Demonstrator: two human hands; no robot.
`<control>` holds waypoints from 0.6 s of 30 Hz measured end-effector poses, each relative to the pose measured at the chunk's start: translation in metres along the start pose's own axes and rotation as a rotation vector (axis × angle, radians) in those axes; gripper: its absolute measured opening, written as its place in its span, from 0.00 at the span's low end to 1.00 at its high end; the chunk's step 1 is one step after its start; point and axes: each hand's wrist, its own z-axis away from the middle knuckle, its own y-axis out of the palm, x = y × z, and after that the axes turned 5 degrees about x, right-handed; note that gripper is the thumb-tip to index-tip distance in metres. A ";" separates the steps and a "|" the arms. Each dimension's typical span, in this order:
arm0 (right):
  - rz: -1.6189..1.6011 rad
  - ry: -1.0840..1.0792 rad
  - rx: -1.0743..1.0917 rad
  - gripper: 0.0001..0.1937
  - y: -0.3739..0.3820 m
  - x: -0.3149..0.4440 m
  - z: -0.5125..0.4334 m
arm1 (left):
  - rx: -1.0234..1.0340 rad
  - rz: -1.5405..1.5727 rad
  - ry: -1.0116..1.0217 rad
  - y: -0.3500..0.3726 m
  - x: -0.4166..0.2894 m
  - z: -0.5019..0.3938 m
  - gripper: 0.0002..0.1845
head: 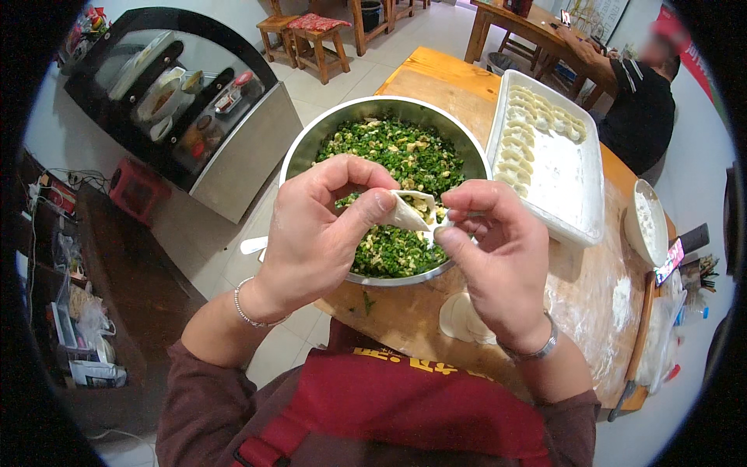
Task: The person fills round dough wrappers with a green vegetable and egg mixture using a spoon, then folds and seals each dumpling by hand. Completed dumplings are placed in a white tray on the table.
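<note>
A partly folded dumpling (pixel 410 211), with green and yellow filling showing at its open side, is pinched between the thumb and forefinger of my left hand (pixel 327 227). My right hand (pixel 496 251) is at the dumpling's other end, thumb and fingers close to its edge; whether they grip it I cannot tell. Both hands are above a large steel bowl (pixel 429 105) of chopped greens with egg-like bits (pixel 397 146). Round dough wrappers (pixel 464 318) lie on the floured wooden table below my right hand. A white tray (pixel 569 219) at the right holds rows of shaped dumplings (pixel 519 143).
A bowl of flour (pixel 646 219), a phone (pixel 669 261) and a knife-like handle (pixel 622 401) are along the table's right edge. A white handle (pixel 253 245) sticks out left of the steel bowl. A seated person (pixel 639 111) is at another table. A glass display case (pixel 175 99) stands left.
</note>
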 end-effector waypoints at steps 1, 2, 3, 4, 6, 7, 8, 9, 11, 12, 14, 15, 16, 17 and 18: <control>0.051 -0.081 0.002 0.13 0.000 -0.002 0.001 | -0.005 0.011 -0.001 0.001 0.001 0.000 0.05; 0.114 -0.144 0.001 0.12 0.000 -0.003 0.003 | -0.009 0.022 0.000 0.002 0.002 -0.001 0.05; 0.185 -0.211 -0.004 0.12 -0.001 -0.004 0.004 | -0.013 0.033 -0.001 0.003 0.003 -0.001 0.05; 0.284 -0.247 -0.023 0.10 -0.001 -0.005 0.005 | -0.009 0.050 -0.001 0.003 0.005 -0.001 0.05; 0.323 -0.260 -0.002 0.11 -0.002 -0.005 0.005 | -0.001 0.095 -0.006 0.004 0.006 0.000 0.05; 0.345 -0.264 0.009 0.11 -0.003 -0.005 0.006 | -0.002 0.082 0.006 0.004 0.007 0.000 0.05; 0.353 -0.276 -0.001 0.11 -0.003 -0.005 0.006 | -0.007 0.077 0.014 0.004 0.007 0.000 0.05; 0.360 -0.288 -0.010 0.11 -0.003 -0.005 0.006 | -0.012 0.072 0.023 0.004 0.007 0.001 0.05; 0.364 -0.306 -0.015 0.11 -0.002 -0.006 0.006 | -0.004 0.076 0.035 0.004 0.008 0.001 0.05; 0.360 -0.311 -0.011 0.11 -0.002 -0.007 0.006 | -0.005 0.082 0.037 0.005 0.008 0.002 0.05; 0.368 -0.327 0.000 0.11 -0.001 -0.009 0.006 | 0.002 0.094 0.050 0.005 0.008 0.003 0.05; 0.379 -0.337 0.008 0.11 -0.001 -0.009 0.005 | 0.003 0.102 0.055 0.005 0.008 0.003 0.06; 0.388 -0.329 0.015 0.11 -0.001 -0.010 0.005 | 0.005 0.108 0.064 0.005 0.009 0.003 0.05; 0.388 -0.342 0.013 0.11 -0.001 -0.010 0.005 | 0.008 0.114 0.074 0.005 0.009 0.003 0.05; 0.385 -0.336 0.009 0.11 0.000 -0.009 0.004 | 0.011 0.120 0.083 0.005 0.010 0.003 0.05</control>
